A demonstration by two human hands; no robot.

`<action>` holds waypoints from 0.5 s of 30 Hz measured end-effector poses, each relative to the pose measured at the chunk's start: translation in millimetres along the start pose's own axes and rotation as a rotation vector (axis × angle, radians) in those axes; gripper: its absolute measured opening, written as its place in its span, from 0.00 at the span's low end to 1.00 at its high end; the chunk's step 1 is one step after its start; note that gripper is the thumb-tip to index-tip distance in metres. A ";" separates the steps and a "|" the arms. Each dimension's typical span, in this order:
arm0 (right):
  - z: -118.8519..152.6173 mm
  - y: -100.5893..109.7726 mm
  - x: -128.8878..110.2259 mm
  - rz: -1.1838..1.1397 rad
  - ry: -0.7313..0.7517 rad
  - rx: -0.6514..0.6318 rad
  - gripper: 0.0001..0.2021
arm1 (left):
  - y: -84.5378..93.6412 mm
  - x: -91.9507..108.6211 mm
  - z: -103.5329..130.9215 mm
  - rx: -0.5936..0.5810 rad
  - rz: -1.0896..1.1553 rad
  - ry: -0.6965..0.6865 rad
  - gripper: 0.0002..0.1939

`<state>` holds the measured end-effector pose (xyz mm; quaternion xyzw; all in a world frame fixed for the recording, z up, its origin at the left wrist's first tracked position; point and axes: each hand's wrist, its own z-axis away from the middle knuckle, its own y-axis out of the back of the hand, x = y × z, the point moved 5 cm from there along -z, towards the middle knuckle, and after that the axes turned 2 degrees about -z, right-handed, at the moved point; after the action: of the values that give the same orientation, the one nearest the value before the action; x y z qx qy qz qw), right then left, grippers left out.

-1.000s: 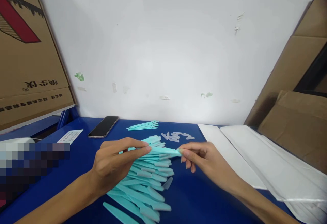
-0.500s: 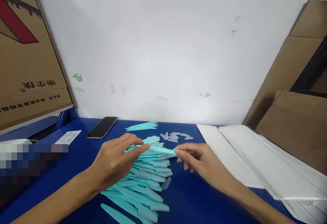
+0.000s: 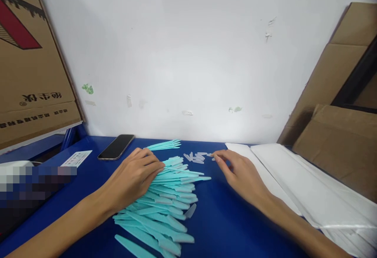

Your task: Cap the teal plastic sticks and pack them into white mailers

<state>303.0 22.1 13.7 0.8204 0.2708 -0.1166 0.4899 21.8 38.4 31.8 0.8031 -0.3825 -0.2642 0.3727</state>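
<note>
Several turquoise eyebrow razors (image 3: 173,224) lie in a loose pile on the blue table. My left hand (image 3: 137,173) is over the pile's upper left, thumb and fingers pinched on one slim eyebrow razor (image 3: 184,170) that points right. Beyond the pile, small clear blade caps (image 3: 198,158) are scattered. My right hand (image 3: 241,169) reaches to their right end, thumb and forefinger closed on a cap (image 3: 213,158) mostly hidden by the fingertips. One more loose clear cap (image 3: 191,211) lies at the pile's right side.
A few razors (image 3: 165,145) lie apart at the back. A phone (image 3: 116,147) and a printed card (image 3: 77,158) are at the left. White padded sheets or bags (image 3: 306,183) lie at the right. Cardboard (image 3: 338,144) leans at the right, and a carton (image 3: 35,73) stands at the left.
Half a second ago both hands held a razor between them. My right hand has let go and moved up to the caps; my left hand has moved slightly left and lower onto the pile.
</note>
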 end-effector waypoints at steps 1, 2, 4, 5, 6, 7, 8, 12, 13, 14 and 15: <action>-1.1 -1.2 4.1 0.031 0.004 -0.006 0.15 | -0.1 -0.5 -0.3 -0.024 0.014 0.015 0.10; -1.8 -2.9 7.5 0.044 0.007 -0.016 0.15 | -0.1 -0.8 -0.5 -0.049 0.029 0.030 0.11; -2.5 -6.7 12.5 0.048 0.018 -0.040 0.15 | -0.1 -1.2 -0.5 -0.095 0.063 0.059 0.12; -2.6 -8.7 14.2 0.052 0.023 -0.053 0.16 | 0.0 -1.5 -0.4 -0.113 0.080 0.072 0.12; -2.6 -10.7 15.7 0.058 0.025 -0.066 0.16 | 0.0 -1.8 -0.3 -0.128 0.093 0.084 0.13; -2.6 -12.7 17.2 0.064 0.024 -0.078 0.17 | -0.1 -2.2 -0.2 -0.139 0.104 0.093 0.13; -2.5 -14.5 18.8 0.072 0.021 -0.090 0.18 | 0.0 -2.9 -0.2 -0.147 0.112 0.100 0.13; -1.9 -21.0 26.2 0.111 -0.001 -0.130 0.21 | -0.4 -8.8 0.1 -0.164 0.125 0.139 0.14; -1.6 -22.2 28.0 0.121 -0.004 -0.140 0.22 | -0.4 -10.8 0.4 -0.162 0.124 0.146 0.15; -1.4 -23.1 29.6 0.129 -0.004 -0.150 0.23 | -0.5 -12.8 1.0 -0.156 0.121 0.152 0.15; -1.3 -23.5 31.0 0.138 -0.003 -0.158 0.23 | -0.7 -14.9 1.6 -0.148 0.117 0.157 0.16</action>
<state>315.4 42.3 -17.3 0.7956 0.2214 -0.0620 0.5605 12.5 50.2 32.4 0.7680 -0.3780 -0.2056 0.4744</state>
